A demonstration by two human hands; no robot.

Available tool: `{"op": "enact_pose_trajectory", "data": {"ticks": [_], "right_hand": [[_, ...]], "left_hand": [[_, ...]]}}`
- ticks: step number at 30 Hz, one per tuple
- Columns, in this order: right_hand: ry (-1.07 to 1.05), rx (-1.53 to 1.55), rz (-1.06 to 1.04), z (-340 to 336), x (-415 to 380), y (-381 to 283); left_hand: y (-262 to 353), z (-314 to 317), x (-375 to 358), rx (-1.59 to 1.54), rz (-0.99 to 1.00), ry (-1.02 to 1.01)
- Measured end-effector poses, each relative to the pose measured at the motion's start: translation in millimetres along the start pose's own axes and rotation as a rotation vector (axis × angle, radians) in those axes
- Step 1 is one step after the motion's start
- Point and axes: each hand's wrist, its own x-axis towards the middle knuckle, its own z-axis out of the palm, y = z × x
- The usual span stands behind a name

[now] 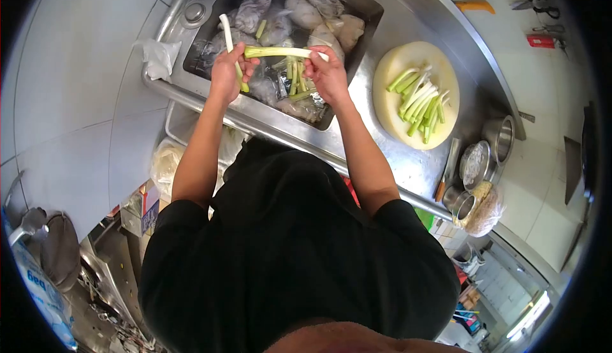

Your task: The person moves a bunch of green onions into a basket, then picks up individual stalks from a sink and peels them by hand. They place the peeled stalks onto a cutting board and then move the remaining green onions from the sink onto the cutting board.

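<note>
My left hand (226,75) is closed around one leek stalk (227,34), its white end pointing away from me and its green end below my palm. A second leek stalk (277,52) lies crosswise between my hands. Its green end meets my left fingertips, and my right hand (327,77) pinches its white end. Both hands are above the metal sink (328,120). Cut green pieces (294,75) rest in the sink on plastic-wrapped pale lumps (304,14). More leek stalks (417,104) are piled on a round cutting board (386,66) to the right.
Right of the board lie a knife (448,169) with a wooden handle, metal bowls (502,139) and a small metal pot (459,201). A crumpled white bag (160,58) sits on the sink's left corner. Scissors (542,8) and an orange-handled tool (475,5) hang on the tiled wall.
</note>
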Motion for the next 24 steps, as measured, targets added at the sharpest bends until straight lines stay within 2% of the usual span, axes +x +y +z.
{"op": "enact_pose_trajectory", "data": {"ticks": [2,3,6,7,10,11,13,16,19,21,24], "right_hand": [[-0.028,0.012,0.027,-2.8,-5.1,-7.4],[-0.055,0.021,0.027,-2.0,-7.3,-10.6],[-0.092,0.023,0.053,0.8,-12.0,-20.3],[-0.125,0.026,0.060,-0.8,-11.4,-22.5],[-0.157,0.038,0.033,3.2,-8.3,-25.6],[-0.140,0.031,0.011,3.8,-7.1,-27.2],[-0.112,0.041,-0.029,2.9,-6.1,-31.5],[-0.060,-0.138,-0.097,2.7,-10.9,-32.3],[-0.109,-0.726,-0.116,-3.7,-18.3,-32.9],[-0.138,-1.055,-0.228,6.9,-24.7,-33.5],[-0.177,-0.938,-0.330,58.7,-37.3,-37.9]], "left_hand": [[10.2,-3.9,-10.0,-0.068,-0.084,-0.119],[13.5,-5.3,-15.3,0.032,-0.091,-0.161],[23.4,-7.2,-24.8,0.073,-0.201,-0.343],[29.3,-5.0,-27.5,0.073,-0.247,-0.473],[27.7,3.0,-28.7,0.021,-0.316,-0.625],[29.9,6.7,-30.8,0.010,-0.308,-0.629],[27.1,11.0,-34.6,0.015,-0.229,-0.451],[24.4,18.8,-38.3,0.014,-0.071,-0.265],[8.0,17.8,-34.7,0.017,0.059,-0.155],[4.0,17.8,-33.7,0.108,0.062,-0.185],[3.2,29.8,-40.1,0.209,0.053,-0.215]]}}
